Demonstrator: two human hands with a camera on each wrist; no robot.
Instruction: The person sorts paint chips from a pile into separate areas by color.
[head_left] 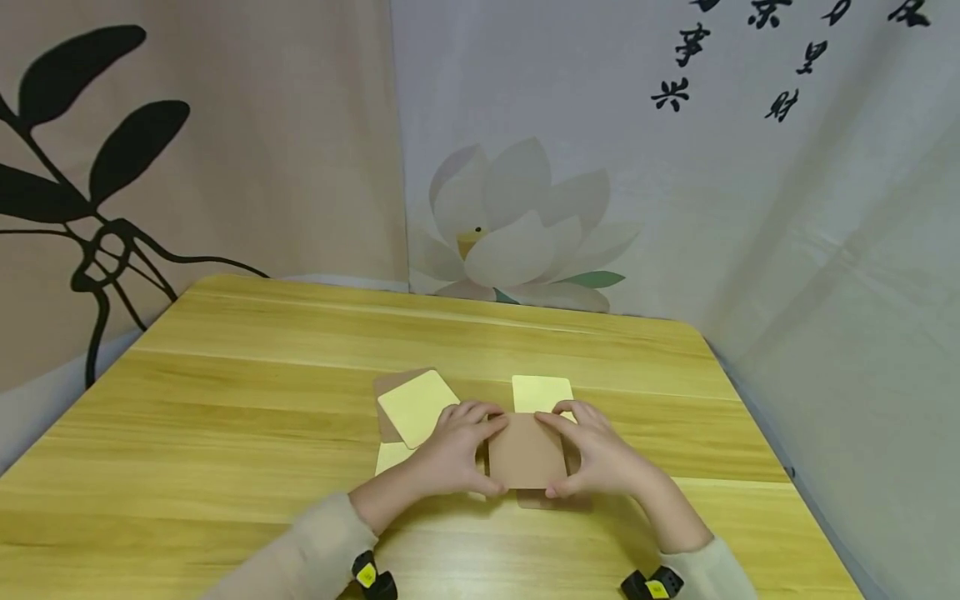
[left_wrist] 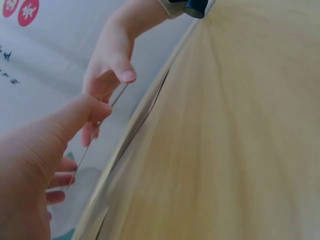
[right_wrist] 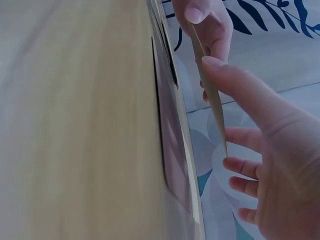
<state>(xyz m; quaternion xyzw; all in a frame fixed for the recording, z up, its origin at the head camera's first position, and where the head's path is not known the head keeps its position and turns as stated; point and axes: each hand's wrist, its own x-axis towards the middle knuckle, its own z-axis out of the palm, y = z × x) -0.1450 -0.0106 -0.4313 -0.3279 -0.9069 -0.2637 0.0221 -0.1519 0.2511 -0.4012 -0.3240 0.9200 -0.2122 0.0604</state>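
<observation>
A square brown card [head_left: 527,452] is held by both hands between them, raised off the table. My left hand [head_left: 453,454] pinches its left edge, thumb at the near corner and fingers at the far one. At the opposite edge my right hand [head_left: 603,457] grips it the same way. Both wrist views show the card edge-on as a thin strip [right_wrist: 212,95], tilted, with a gap between it and the tabletop. Below it on the right lie a yellow card [head_left: 542,393] and a brown card [head_left: 555,500], both partly hidden.
Left of the hands, a tilted yellow card [head_left: 418,407] overlaps a brown card [head_left: 388,417], with another yellow card [head_left: 392,457] nearer me. All lie on the wooden table [head_left: 225,433]. Behind its far edge hangs a printed curtain [head_left: 675,208].
</observation>
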